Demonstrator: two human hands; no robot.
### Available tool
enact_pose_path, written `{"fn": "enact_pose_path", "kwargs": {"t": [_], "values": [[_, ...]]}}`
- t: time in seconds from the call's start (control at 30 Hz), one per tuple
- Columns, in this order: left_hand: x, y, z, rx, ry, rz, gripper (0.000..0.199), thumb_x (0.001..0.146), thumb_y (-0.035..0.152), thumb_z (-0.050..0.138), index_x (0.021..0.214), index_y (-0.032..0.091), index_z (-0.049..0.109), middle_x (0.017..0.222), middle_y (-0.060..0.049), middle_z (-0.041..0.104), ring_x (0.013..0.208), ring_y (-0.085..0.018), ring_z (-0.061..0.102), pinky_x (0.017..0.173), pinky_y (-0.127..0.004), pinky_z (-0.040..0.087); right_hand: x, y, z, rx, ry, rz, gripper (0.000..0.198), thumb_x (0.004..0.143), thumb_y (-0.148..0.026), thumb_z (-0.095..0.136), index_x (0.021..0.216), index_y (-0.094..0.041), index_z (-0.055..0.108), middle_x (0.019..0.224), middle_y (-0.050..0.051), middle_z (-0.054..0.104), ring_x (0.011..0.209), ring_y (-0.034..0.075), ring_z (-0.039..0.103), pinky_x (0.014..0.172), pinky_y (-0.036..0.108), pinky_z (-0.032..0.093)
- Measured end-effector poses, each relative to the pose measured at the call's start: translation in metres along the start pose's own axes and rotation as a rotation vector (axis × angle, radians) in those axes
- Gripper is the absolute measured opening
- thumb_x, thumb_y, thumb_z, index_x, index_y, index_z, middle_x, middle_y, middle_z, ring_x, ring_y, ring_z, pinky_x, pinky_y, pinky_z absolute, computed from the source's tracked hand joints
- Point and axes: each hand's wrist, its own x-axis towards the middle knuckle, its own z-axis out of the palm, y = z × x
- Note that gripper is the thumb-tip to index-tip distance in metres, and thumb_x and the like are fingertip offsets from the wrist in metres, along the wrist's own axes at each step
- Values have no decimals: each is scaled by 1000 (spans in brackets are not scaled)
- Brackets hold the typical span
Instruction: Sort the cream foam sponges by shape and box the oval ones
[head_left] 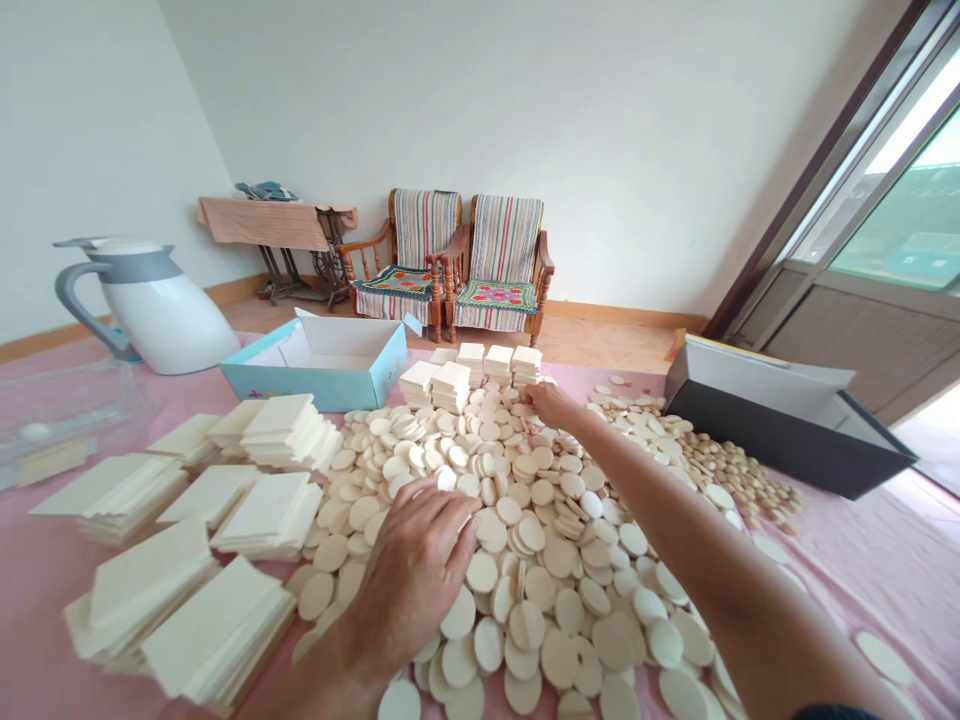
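A broad heap of pale round wooden discs covers the middle of the table. Low on its left part rests my left hand, palm down, fingers loosely bent over the discs and thumb apart; I see nothing held in it. My right hand reaches to the far side of the heap, beside small stacks of square wooden pieces. Its fingers are drawn together at the discs there, and whatever is between the fingertips is hidden. Larger stacks of square wooden sheets stand left of my left hand.
A light blue open box and a white jug stand at the back left, near a clear plastic container. At right is a black open box beside small wooden beads. Two chairs stand beyond the pink-covered table.
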Motion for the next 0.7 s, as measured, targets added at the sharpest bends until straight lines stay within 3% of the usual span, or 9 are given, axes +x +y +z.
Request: {"fn": "enact_pose_path", "kwargs": {"t": [0.17, 0.3, 0.47, 0.6, 0.7], "values": [[-2, -3, 1, -6, 7, 14, 14, 88, 13, 48, 92, 20, 60, 84, 0, 67, 78, -16, 61, 92, -41, 43, -9, -7, -10, 42, 35, 58, 21, 74, -5, 50, 83, -14, 68, 84, 8, 70, 79, 16, 60, 66, 20, 38], [-3, -4, 1, 13, 9, 32, 15, 88, 14, 48, 93, 19, 61, 86, -1, 68, 80, -16, 62, 93, -41, 43, -41, 4, -37, 108, 106, 146, 22, 82, -13, 46, 93, -13, 65, 85, 7, 69, 72, 13, 59, 60, 18, 39], [-1, -4, 2, 15, 6, 51, 14, 89, 15, 48, 92, 20, 61, 84, -1, 68, 79, -16, 62, 92, -41, 44, -120, 62, -75, 243, 204, 291, 18, 78, -23, 51, 87, -16, 65, 68, 1, 66, 59, 11, 56, 56, 19, 39], [-1, -5, 5, 18, 15, 72, 13, 88, 16, 49, 92, 19, 61, 85, -1, 69, 79, -17, 63, 92, -41, 44, -176, 117, -86, 30, 166, 539, 15, 73, -22, 54, 77, -18, 68, 66, 1, 66, 61, 13, 57, 56, 21, 38], [-2, -8, 6, 24, 20, 72, 13, 88, 17, 50, 94, 19, 61, 87, -2, 69, 81, -17, 63, 92, -40, 45, -197, 143, -81, -103, 145, 680, 17, 70, -18, 53, 74, -18, 69, 70, 4, 68, 66, 15, 60, 58, 23, 39]]}}
